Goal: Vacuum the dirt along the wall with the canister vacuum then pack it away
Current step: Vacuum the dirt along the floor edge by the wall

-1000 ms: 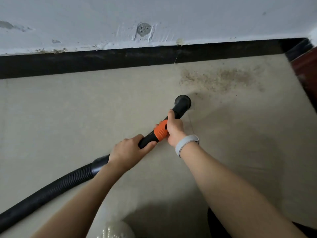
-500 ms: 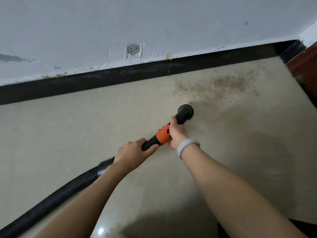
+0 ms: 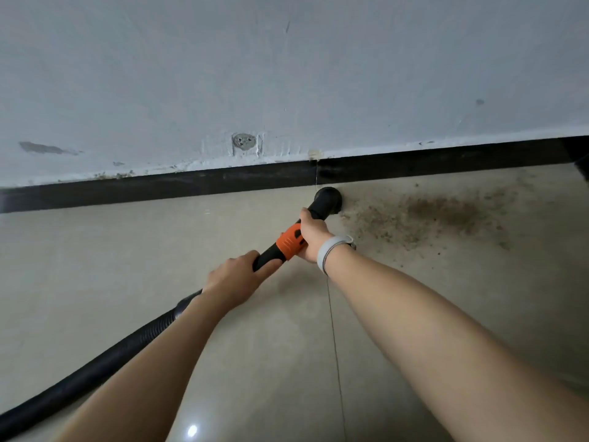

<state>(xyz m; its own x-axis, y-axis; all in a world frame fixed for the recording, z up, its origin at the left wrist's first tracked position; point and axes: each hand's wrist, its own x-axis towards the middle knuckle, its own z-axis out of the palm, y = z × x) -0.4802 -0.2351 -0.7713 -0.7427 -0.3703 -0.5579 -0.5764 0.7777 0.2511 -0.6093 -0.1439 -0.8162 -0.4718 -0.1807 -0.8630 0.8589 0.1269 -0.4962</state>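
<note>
Both hands grip the black plastic vacuum wand (image 3: 280,247), which runs diagonally up from lower left toward the wall. The left hand (image 3: 234,279) is wrapped around the wand's rear end, fingers curled over the top and thumb lying along the tube, just where the ribbed black flexible hose (image 3: 105,365) joins it; the hose trails away across the floor and leaves the view at the lower left corner. The right hand (image 3: 314,237) holds the wand farther forward, fingers closed round the tube at the front edge of the ridged orange collar (image 3: 290,240), with a pale grey wristband (image 3: 331,252) on that wrist. The round black nozzle end (image 3: 328,200) sits low over the floor just beside the black skirting strip (image 3: 159,189), at the left edge of a scattered patch of brown dirt (image 3: 443,212) that spreads to the right along the wall; whether the nozzle mouth actually touches the tile cannot be told from this angle. The dirt is densest in a darker smear in the middle of the patch and thins into loose specks toward the near side. The glossy beige tiled floor (image 3: 95,266) shows a thin grout line running from near the nozzle back toward the viewer, and a small bright reflection near the bottom edge. Above the skirting, the pale blue-grey painted wall (image 3: 287,74) carries a round grey filled plug (image 3: 243,141) and scuffed, chipped paint along its lower edge.
</note>
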